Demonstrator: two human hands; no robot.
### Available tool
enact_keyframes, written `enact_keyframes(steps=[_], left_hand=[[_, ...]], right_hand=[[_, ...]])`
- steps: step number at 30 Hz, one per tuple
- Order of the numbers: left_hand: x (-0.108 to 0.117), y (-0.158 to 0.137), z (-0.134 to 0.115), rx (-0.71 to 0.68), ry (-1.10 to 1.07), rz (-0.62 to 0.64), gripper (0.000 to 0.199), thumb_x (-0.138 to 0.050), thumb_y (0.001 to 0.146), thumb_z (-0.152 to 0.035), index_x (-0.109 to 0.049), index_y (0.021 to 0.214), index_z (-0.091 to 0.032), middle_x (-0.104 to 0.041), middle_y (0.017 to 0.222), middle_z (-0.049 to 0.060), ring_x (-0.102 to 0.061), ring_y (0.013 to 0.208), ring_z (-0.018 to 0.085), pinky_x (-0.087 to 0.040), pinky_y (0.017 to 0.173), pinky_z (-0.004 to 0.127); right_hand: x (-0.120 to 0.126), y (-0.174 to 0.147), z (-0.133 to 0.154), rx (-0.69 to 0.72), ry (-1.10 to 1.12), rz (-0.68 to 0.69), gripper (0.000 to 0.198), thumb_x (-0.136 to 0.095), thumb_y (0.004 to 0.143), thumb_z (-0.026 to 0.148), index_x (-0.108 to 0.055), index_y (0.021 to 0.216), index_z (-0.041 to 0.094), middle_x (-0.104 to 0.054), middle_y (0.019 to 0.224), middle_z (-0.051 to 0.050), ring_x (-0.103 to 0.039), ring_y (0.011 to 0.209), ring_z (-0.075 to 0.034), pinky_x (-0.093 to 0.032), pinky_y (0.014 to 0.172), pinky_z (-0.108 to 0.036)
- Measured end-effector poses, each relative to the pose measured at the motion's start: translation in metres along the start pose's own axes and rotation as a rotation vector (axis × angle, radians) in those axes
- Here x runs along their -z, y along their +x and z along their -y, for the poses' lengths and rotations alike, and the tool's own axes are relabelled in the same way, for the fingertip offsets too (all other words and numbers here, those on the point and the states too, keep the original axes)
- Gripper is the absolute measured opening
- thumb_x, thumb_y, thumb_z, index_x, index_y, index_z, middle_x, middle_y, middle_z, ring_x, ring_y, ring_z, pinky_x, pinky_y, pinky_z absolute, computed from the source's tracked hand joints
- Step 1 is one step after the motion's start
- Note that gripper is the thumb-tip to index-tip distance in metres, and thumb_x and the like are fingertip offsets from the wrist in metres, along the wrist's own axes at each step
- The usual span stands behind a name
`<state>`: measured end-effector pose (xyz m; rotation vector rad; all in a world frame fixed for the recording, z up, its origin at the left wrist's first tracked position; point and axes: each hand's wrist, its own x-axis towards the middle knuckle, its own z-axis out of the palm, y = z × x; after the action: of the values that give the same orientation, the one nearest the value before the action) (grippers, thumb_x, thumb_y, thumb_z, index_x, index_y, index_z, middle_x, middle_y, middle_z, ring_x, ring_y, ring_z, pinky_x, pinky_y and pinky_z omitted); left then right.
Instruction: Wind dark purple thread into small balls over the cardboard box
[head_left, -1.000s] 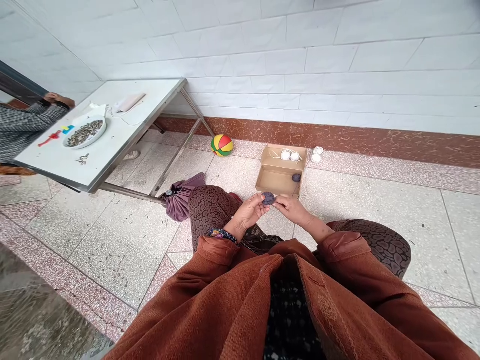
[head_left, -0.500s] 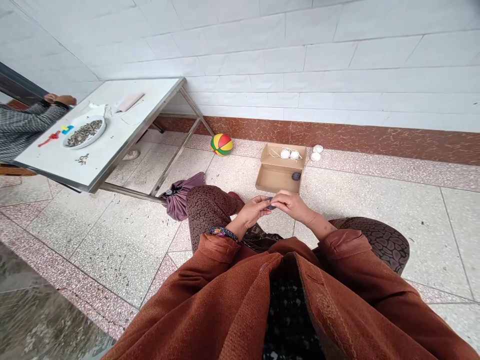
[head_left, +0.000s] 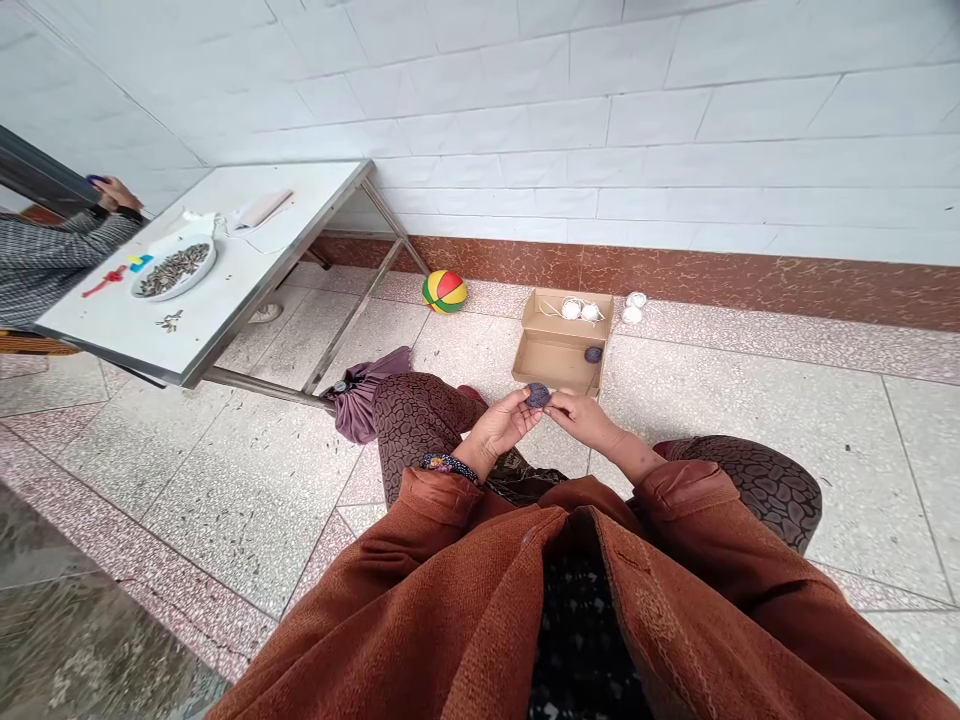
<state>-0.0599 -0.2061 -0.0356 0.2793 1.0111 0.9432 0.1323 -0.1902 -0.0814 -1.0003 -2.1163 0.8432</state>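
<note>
A small dark purple-grey yarn ball [head_left: 538, 395] is held between the thumb and fingers of my left hand [head_left: 501, 427], above the front edge of the box. Close against its right side, my right hand [head_left: 583, 420] has thumb and fingers pinched together; whatever lies in that pinch is too small to make out. Just beyond my hands, an open cardboard box [head_left: 551, 358] rests on the floor. Another dark yarn ball [head_left: 593, 354] sits in its near half. Two white yarn balls [head_left: 571, 308] with loose strands lie in the raised far half.
More white balls [head_left: 634, 308] lie right of the box. A striped ball [head_left: 445, 291] and a purple bag [head_left: 364, 395] are on the floor at left. A white table [head_left: 247, 265] bears a plate of seeds [head_left: 211, 262]. Another person's hands [head_left: 116, 192] show behind it.
My right hand has shifted from over the dark yarn ball to its right side, uncovering more of it. The ball sits slightly higher. The other person's hands have risen, holding something blue.
</note>
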Motion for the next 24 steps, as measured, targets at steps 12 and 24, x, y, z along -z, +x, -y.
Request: enact_keyframes(steps=[12, 24], left_hand=[[0.006, 0.001, 0.015, -0.026, 0.208, 0.006, 0.030, -0.089, 0.066, -0.015, -0.068, 0.088, -0.013, -0.069, 0.085, 0.002, -0.063, 0.072, 0.009, -0.048, 0.069, 0.023], [0.005, 0.006, 0.000, 0.024, -0.047, 0.064, 0.017, -0.077, 0.081, -0.019, -0.068, 0.095, -0.015, -0.073, 0.096, 0.007, -0.067, 0.085, 0.014, -0.055, 0.089, 0.029]], right_hand=[[0.012, 0.006, 0.004, 0.085, 0.038, -0.022, 0.023, -0.057, 0.102, 0.039, -0.073, 0.095, 0.023, -0.069, 0.089, -0.006, -0.065, 0.083, -0.020, -0.051, 0.076, -0.032], [-0.012, 0.008, -0.017, -0.094, 0.028, -0.089, 0.014, -0.055, 0.100, 0.025, -0.066, 0.091, 0.023, -0.068, 0.087, -0.004, -0.064, 0.082, -0.020, -0.049, 0.075, -0.030]])
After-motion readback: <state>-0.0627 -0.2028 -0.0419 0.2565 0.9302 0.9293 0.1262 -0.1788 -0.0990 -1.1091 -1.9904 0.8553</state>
